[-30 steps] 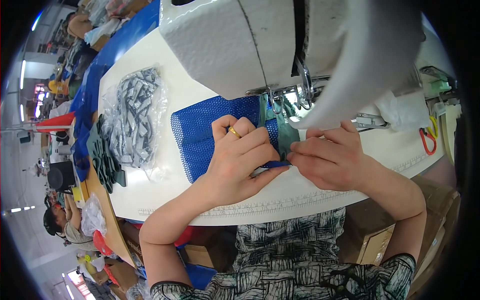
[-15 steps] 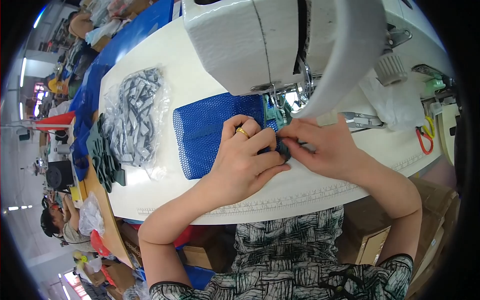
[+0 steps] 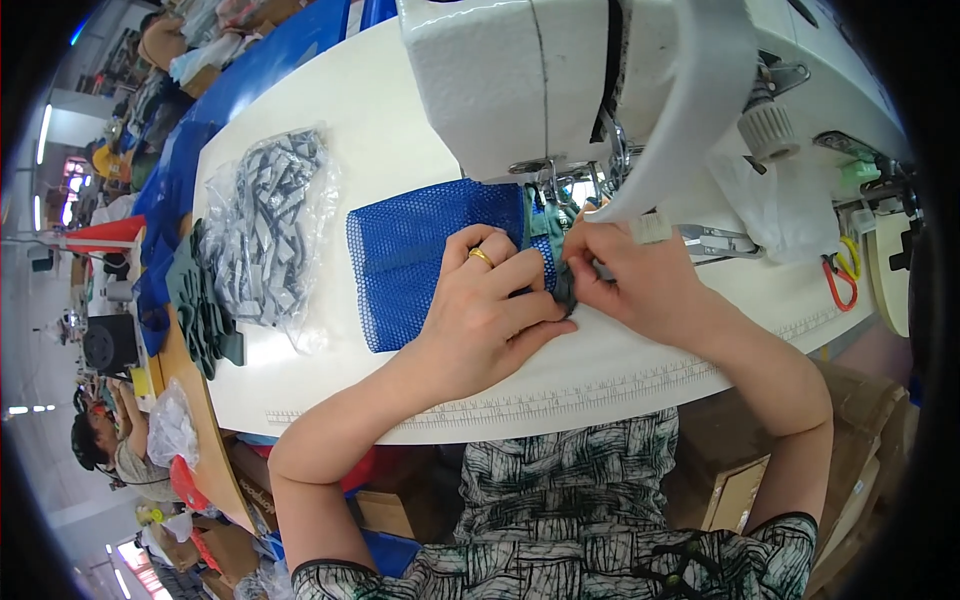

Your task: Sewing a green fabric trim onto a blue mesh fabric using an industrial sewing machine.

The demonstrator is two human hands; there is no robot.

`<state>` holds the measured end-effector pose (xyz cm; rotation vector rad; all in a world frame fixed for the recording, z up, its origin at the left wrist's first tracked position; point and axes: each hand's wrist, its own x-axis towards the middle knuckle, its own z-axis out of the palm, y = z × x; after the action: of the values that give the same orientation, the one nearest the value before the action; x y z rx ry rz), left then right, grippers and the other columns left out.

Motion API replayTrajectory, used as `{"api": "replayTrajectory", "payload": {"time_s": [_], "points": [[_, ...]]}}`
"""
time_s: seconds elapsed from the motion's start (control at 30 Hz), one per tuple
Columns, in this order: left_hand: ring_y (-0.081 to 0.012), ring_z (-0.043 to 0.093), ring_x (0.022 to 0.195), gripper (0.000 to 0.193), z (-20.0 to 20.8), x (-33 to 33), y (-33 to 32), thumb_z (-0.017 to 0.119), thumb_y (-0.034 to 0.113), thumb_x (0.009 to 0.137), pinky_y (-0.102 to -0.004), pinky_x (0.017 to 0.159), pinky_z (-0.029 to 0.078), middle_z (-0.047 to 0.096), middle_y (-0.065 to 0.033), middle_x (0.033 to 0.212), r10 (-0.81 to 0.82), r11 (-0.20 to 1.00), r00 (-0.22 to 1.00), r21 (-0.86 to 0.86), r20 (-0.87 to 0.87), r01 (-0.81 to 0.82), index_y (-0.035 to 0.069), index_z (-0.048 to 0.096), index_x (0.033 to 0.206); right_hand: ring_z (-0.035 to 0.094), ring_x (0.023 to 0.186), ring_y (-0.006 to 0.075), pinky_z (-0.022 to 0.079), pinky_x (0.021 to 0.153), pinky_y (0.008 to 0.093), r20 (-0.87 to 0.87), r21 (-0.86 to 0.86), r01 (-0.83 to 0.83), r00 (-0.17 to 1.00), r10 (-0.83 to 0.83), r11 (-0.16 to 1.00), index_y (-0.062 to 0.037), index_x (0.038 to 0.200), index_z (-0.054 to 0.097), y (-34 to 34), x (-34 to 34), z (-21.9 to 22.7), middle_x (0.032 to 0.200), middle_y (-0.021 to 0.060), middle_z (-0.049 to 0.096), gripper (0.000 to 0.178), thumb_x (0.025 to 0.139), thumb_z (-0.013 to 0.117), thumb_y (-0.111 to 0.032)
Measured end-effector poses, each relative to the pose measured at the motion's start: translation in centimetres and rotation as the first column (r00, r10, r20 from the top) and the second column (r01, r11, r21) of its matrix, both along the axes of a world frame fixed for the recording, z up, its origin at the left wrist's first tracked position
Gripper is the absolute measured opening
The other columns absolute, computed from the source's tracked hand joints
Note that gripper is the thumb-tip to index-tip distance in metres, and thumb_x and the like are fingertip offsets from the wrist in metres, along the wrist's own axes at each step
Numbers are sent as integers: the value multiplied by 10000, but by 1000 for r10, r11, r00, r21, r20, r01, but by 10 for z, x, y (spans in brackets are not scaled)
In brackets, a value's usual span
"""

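A piece of blue mesh fabric (image 3: 405, 265) lies flat on the white sewing table (image 3: 320, 385), its right edge joined to a dark green trim strip (image 3: 538, 225). My left hand (image 3: 485, 315), with a gold ring on it, presses on the mesh near that edge, fingers bent and the thumb tucked toward the trim. On the other side, my right hand (image 3: 630, 275) pinches the trim between thumb and curled fingers. The far end of the strip reaches under the needle area (image 3: 600, 180) of the white sewing machine (image 3: 500, 95). The right fingertips partly hide the trim.
A clear bag of grey pieces (image 3: 270, 230) and green fabric strips (image 3: 195, 300) lie at left. Metal snips (image 3: 720, 241), a plastic bag (image 3: 775, 210) and red-and-yellow scissors (image 3: 842, 275) are at right. A printed ruler (image 3: 500, 404) follows the front edge. Another person (image 3: 120, 440) sits far left.
My right hand's fingers have curled in more and sit slightly higher along the trim, uncovering more of it. The left hand stays on the mesh. The whole view has shifted a little.
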<state>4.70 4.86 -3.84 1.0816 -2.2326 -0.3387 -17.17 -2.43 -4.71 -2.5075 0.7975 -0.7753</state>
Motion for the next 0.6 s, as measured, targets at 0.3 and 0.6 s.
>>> {"api": "replayTrajectory", "payload": {"time_s": [0.3, 0.6], "points": [[-274, 537, 915, 203, -3, 2, -2, 920, 207, 732, -455, 971, 374, 539, 1, 854, -8, 1000, 998, -14, -60, 7, 134, 758, 831, 701, 803, 332, 558, 675, 450, -5, 25, 22, 1000, -22, 999, -61, 982, 637, 2, -2, -1, 851, 104, 693, 163, 878, 734, -140], [-253, 541, 928, 196, -5, 3, 1, 914, 207, 745, -447, 971, 371, 570, -2, 903, 5, 1000, 997, -3, -81, -5, 130, 760, 841, 677, 862, 323, 535, 739, 411, 84, 278, -128, 990, 109, 952, -35, 1106, 536, -1, -6, 3, 1054, 146, 670, 153, 972, 608, -51]]}}
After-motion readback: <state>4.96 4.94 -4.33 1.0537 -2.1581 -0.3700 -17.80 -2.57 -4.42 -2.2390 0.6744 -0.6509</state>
